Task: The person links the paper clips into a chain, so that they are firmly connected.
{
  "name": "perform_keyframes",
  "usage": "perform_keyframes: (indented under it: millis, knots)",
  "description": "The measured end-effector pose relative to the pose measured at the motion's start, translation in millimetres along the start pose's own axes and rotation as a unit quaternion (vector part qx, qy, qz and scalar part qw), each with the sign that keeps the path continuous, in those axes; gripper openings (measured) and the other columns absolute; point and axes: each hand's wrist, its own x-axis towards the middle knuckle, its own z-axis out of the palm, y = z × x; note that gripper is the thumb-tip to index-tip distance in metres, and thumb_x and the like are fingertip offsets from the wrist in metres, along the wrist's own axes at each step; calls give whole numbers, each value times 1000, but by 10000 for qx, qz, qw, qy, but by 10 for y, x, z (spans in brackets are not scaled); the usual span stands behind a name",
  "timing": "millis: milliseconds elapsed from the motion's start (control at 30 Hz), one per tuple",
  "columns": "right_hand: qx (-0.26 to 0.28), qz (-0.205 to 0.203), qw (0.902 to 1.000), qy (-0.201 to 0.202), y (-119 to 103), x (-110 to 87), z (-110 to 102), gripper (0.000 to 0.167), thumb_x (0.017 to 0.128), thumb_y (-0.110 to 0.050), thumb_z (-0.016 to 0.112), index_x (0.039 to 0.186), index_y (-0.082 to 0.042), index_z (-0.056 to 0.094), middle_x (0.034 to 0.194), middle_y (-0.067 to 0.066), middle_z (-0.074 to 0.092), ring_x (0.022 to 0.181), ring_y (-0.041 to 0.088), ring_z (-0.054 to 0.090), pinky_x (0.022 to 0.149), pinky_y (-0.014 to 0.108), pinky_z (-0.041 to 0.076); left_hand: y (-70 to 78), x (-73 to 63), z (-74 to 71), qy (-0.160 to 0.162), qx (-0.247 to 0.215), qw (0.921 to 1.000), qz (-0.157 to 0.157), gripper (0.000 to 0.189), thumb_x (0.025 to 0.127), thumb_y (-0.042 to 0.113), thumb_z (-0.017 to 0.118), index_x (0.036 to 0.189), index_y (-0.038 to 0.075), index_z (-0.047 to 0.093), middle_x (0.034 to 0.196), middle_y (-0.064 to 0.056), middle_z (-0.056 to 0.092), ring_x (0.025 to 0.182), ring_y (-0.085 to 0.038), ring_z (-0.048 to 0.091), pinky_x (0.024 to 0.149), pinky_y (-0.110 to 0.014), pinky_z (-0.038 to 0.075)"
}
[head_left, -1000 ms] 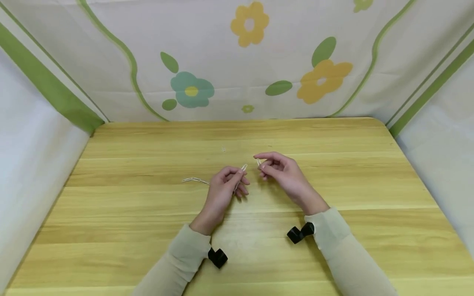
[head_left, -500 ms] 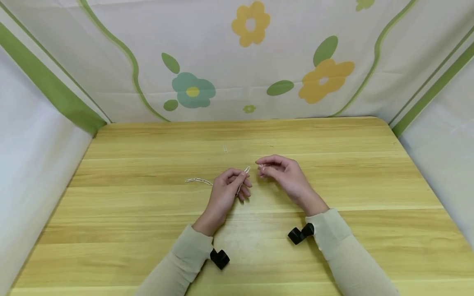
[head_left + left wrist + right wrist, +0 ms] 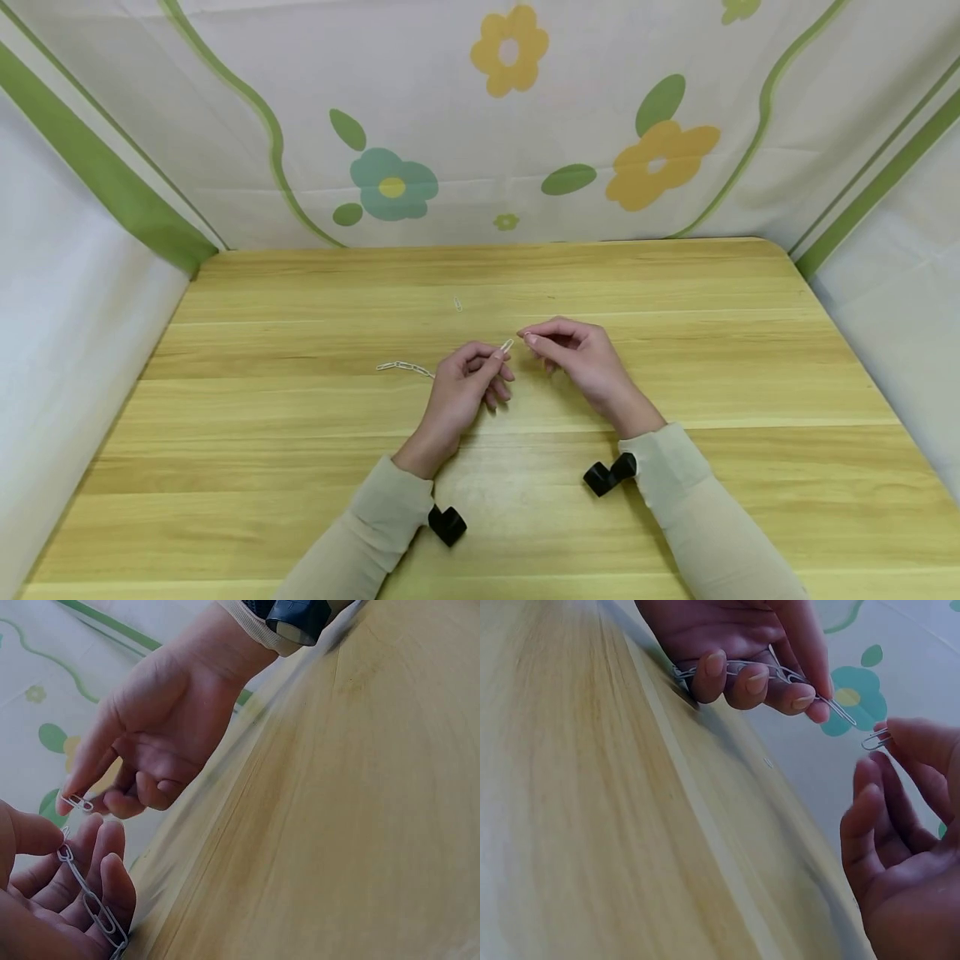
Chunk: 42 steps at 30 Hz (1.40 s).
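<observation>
My left hand (image 3: 463, 385) pinches the end clip (image 3: 507, 344) of a white paper clip chain (image 3: 405, 367) between thumb and forefinger. In the left wrist view, the chain (image 3: 100, 911) runs down across the fingers; in the head view its far part trails left onto the table. Facing it, my right hand (image 3: 579, 360) pinches a single white paper clip (image 3: 875, 740) by one end. A small gap separates this clip from the chain's end clip (image 3: 843, 712). Part of the chain is hidden behind the left hand.
One loose paper clip (image 3: 458, 304) lies on the wooden table (image 3: 300, 483) beyond the hands. A white curtain (image 3: 465, 125) with printed flowers hangs behind the table. Black wrist cameras sit at both cuffs.
The left hand has shifted slightly right, bringing the chain's end nearer the right hand. In the right fingers, the single clip has turned and shows less from above.
</observation>
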Motion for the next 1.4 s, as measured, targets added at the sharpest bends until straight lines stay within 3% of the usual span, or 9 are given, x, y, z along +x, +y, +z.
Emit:
perform_keyframes:
  millis: [300,667,900,1133,1400]
  knots:
    - [387,88,9992,-78,0,6,13,31,104,-4,69,132,10,66,101,1,79,91,13,79,87,29,66,-1,-2,3,16,61,10000,-3,26,111,20,61,120,-4,70,89,-2,75,68,-14,69,58,-25,55]
    - [301,-137,9994,-140,-3,-3,29,30,103,0,69,129,16,65,98,1,80,90,14,80,88,34,67,6,1,4,17,63,10000,10,24,111,20,62,118,-2,71,89,-3,75,68,-15,68,59,-25,54]
    - [-190,-325,9993,-10,-15,-20,39,23,102,-4,72,123,7,72,97,0,80,86,11,78,83,28,65,-14,6,13,33,102,9999,1,25,111,19,62,118,-3,70,87,-1,74,67,-14,67,58,-24,54]
    - [-683,-544,9961,149,27,-13,58,18,101,-8,75,117,0,76,100,11,79,83,14,76,79,32,66,-23,2,32,77,151,9998,38,22,109,16,64,114,-4,71,82,-3,72,64,-15,64,58,-24,53]
    - [-1302,-855,9876,188,31,-23,97,16,100,-11,77,113,-2,79,95,15,78,76,20,69,64,25,56,-29,-2,40,124,231,9996,67,21,108,15,65,109,-5,72,78,-3,71,62,-13,63,57,-23,51]
